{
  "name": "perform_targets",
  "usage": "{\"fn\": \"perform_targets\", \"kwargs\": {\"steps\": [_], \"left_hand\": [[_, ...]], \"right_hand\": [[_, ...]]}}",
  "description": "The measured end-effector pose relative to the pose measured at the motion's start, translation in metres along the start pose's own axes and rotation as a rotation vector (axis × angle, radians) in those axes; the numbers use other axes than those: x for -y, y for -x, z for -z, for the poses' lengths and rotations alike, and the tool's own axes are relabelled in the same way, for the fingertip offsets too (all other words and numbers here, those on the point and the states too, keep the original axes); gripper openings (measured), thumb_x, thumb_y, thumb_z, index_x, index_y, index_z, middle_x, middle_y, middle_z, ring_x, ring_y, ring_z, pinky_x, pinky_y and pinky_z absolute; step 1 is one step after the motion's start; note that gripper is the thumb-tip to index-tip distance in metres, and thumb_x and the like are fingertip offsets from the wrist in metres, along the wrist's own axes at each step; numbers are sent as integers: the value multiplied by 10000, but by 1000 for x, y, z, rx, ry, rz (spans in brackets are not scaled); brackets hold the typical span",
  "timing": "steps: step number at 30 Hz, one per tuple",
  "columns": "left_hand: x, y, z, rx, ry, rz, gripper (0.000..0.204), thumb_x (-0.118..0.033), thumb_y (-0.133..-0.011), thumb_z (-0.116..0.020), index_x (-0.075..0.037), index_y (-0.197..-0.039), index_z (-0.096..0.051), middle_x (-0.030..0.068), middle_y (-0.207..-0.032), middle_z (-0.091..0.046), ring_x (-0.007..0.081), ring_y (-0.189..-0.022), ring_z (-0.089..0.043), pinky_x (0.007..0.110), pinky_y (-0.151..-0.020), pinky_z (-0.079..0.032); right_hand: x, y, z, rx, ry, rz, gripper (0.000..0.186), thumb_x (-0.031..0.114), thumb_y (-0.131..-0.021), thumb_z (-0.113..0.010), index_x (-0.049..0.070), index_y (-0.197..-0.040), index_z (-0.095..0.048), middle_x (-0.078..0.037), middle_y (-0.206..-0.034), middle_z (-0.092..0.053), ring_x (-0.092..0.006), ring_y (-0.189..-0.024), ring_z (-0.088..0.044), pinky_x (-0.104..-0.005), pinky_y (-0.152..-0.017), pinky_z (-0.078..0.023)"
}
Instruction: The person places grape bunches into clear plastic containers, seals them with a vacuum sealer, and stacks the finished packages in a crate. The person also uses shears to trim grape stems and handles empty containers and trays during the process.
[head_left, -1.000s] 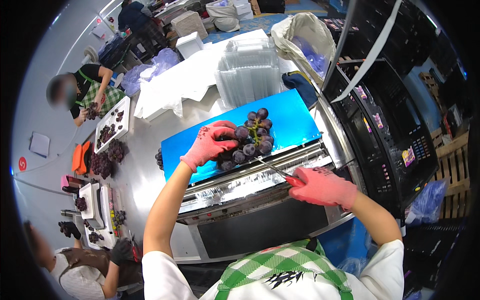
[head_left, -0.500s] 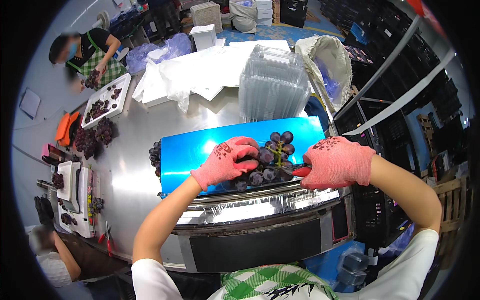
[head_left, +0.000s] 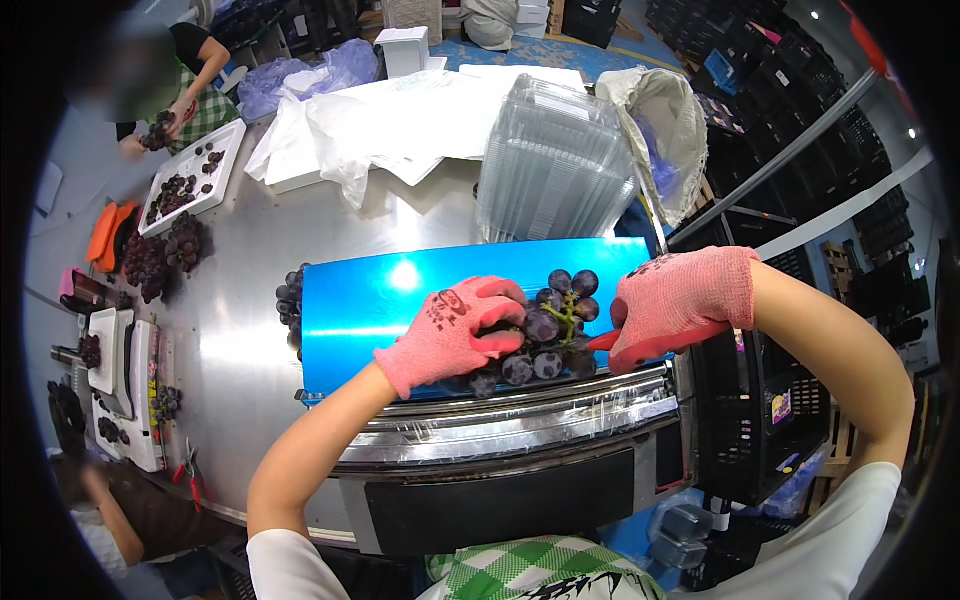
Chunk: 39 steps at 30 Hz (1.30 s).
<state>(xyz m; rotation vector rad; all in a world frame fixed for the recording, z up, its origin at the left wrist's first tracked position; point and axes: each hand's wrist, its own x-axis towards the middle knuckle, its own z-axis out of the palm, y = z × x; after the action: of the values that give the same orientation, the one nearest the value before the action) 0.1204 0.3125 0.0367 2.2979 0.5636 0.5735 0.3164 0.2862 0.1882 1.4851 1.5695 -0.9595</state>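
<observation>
A bunch of dark purple grapes (head_left: pixel 543 325) with a green stem lies on a bright blue panel (head_left: pixel 360 290) in front of me. My left hand (head_left: pixel 450 332), in a pink glove, has its fingers curled over the bunch's left side. In the same kind of glove, my right hand (head_left: pixel 680 305) is closed on red-handled snips (head_left: pixel 604 341) at the right side of the bunch. Only a bit of red handle shows; the blades are mostly hidden among the grapes. More dark grapes (head_left: pixel 290 305) peek out past the panel's left edge.
Nested clear plastic clamshells (head_left: pixel 560 160) rise behind the panel. White sheets (head_left: pixel 400 130) spread beside them. To the left are a white tray of grapes (head_left: pixel 225 165), loose bunches (head_left: pixel 165 255), a scale (head_left: pixel 145 400) and red-handled pliers (head_left: pixel 192 475). Black crates (head_left: pixel 765 400) stand right. Two people work at left.
My right hand has shifted slightly up and right, its wrist higher. My left hand stays on the grapes. The view has turned a little, and the person at upper left appears nearer the tray.
</observation>
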Motion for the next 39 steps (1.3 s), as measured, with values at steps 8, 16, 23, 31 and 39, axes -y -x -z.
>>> {"fn": "perform_targets", "kwargs": {"steps": [8, 16, 23, 31, 39], "left_hand": [[-1, 0, -1, -7, -7, 7, 180, -158, -710, -645, -90, -871, -600, 39, -1007, -576, 243, -904, -556, 342, -747, -472], [-1, 0, -2, 4, 10, 23, 196, -142, -703, -659, -82, -885, -615, 47, -1019, -579, 234, -897, -562, 333, -755, -478], [-4, 2, -4, -13, -94, 0, 247, -154, -693, -677, -95, -922, -606, 61, -1028, -572, 248, -918, -554, 348, -788, -464], [-49, 20, -15, -367, -475, -209, 336, -159, -637, -703, -82, -935, -566, 113, -1039, -534, 339, -1055, -481, 468, -933, -364], [-79, 46, -76, -405, -666, 21, 327, -223, -606, -735, -123, -882, -589, 139, -1265, -406, 385, -1228, -295, 586, -989, -228]], "right_hand": [[0, -1, -2, 33, -30, -26, 538, 492, -700, -541, 2, -888, -658, -155, -785, -624, -250, -741, -591, -347, -689, -469], [-5, 0, -14, -131, -41, 44, 474, 419, -698, -582, -28, -847, -634, -127, -707, -614, -225, -598, -571, -333, -550, -468], [-13, 41, -17, -168, 14, 52, 539, 472, -712, -555, 22, -995, -643, -149, -782, -634, -260, -739, -605, -336, -702, -476], [-59, 55, -134, -278, -245, 284, 565, 432, -746, -629, 5, -1110, -566, -159, -886, -622, -247, -818, -609, -303, -757, -469], [-61, 43, -259, -245, -1049, 401, 565, 371, -746, -644, -14, -1145, -533, -38, -801, -573, -90, -705, -539, -235, -658, -448]]}}
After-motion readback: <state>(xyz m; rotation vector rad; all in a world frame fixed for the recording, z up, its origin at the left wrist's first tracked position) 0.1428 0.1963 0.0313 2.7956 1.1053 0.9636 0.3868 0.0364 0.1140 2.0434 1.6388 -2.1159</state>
